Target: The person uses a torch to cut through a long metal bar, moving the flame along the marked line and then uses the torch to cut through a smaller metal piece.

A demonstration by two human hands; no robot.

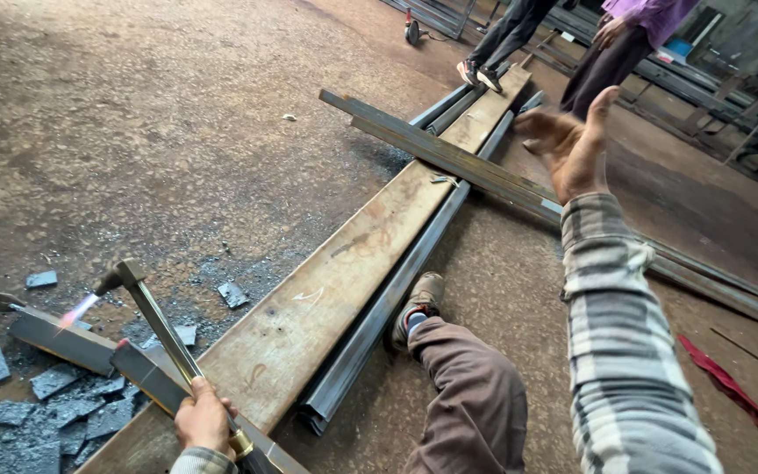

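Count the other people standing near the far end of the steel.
2, heads out of frame: person in dark trousers standing on the beam; person in purple top right of it. Others may be hidden.

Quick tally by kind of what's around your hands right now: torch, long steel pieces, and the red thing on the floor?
Cutting torch, lit, held in the left hand: 1
Wide rusty steel beam: 1
Angle bars lying crosswise over the beam: 2
Red strip on the floor: 1
Right hand raised, empty.
Total: 5

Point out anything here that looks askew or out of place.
Two long steel bars lie slanted across the wide plank. Cut metal scraps litter the floor by the lit torch in the left hand.
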